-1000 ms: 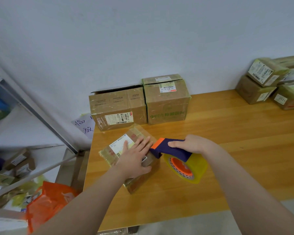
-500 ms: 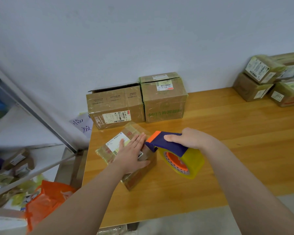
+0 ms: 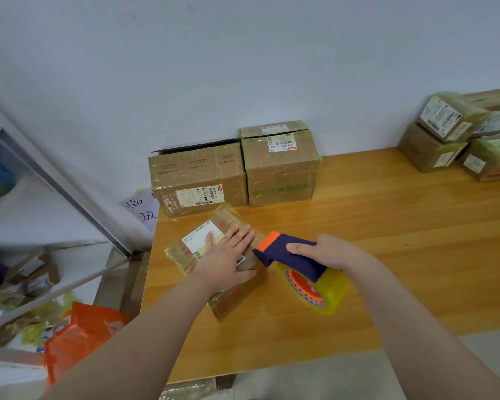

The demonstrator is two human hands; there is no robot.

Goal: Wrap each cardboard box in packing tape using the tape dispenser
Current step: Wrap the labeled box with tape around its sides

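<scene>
1. Box (image 3: 237, 298): a small, flat carton on the desk (image 3: 387, 255), directly under the left grip (image 3: 225, 261). Its top and sides look glossy, apparently already under tape.
2. Left grip: released, palm down, fingers straight and spread on the box top. It presses rather than clasps, and partly covers the label (image 3: 198, 239).
3. Right grip (image 3: 326, 251): clenched round the purple handle of the dispenser (image 3: 286, 251).
4. The orange nose (image 3: 267, 241) sits at the box edge, just beside the left fingertips. Cannot tell whether it touches.
5. The roll (image 3: 329, 298) hangs below the right grip, near the desk. Cannot tell whether it rests there.
6. Handling, box (judgement): light and fairly stiff.
   - The taped skin is probably slick on the smooth desk, so a tape pull would likely drag it toward the right grip.
   - Best hold is a flat press from above, as here. For turning, hold it by opposite edges.
   - Corners may dent under a hard squeeze.
7. Handling, dispenser (judgement): rigid, and the handle is the only sound place to hold it. Keep fingers off the nose, where the cutter presumably sits.
8. Beyond the left grip, against the wall: an open-topped carton (image 3: 199, 180) and a sealed carton (image 3: 280, 168).
9. Well off past the right grip: a stack (image 3: 445, 131) of small boxes.
</scene>
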